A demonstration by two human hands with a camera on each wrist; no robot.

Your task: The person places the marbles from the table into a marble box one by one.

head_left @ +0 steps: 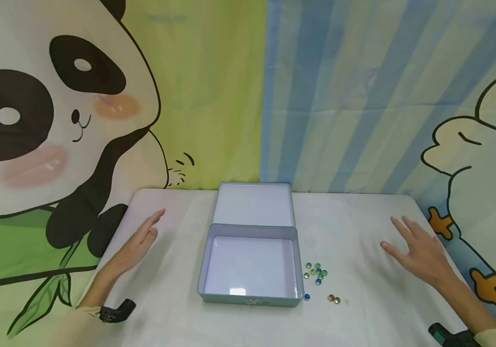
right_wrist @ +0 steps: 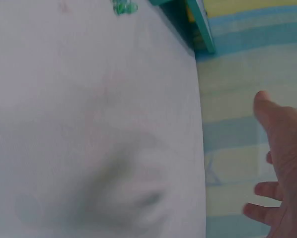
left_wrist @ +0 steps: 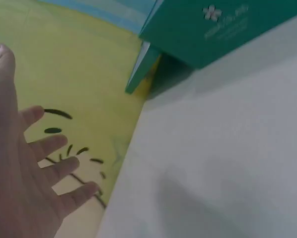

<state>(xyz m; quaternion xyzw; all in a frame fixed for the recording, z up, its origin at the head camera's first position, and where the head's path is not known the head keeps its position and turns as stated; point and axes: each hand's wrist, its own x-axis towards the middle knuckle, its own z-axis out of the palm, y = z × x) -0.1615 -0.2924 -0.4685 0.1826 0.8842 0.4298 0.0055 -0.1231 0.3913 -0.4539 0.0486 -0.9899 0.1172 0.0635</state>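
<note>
A green tin box [head_left: 252, 301] sits in the middle of the white table, its hinged lid [head_left: 254, 205] folded back; nothing lies inside. Several small glass marbles [head_left: 313, 272], green, blue and yellowish, are grouped beside the box's right wall, with a blue one [head_left: 306, 297] by its front corner and two reddish-brown ones [head_left: 333, 299] farther forward. My left hand [head_left: 137, 243] hovers over the table's left side, fingers extended, holding nothing. Above the right side is my right hand [head_left: 419, 250], fingers spread, also holding nothing. The left wrist view shows the box's green outer side [left_wrist: 228, 29].
The white tablecloth [head_left: 352, 226] covers the table. Behind it hangs a printed cloth backdrop [head_left: 213, 96] with a panda at left and a pale cartoon figure at right. Dark wrist devices [head_left: 118, 311] are strapped to both arms.
</note>
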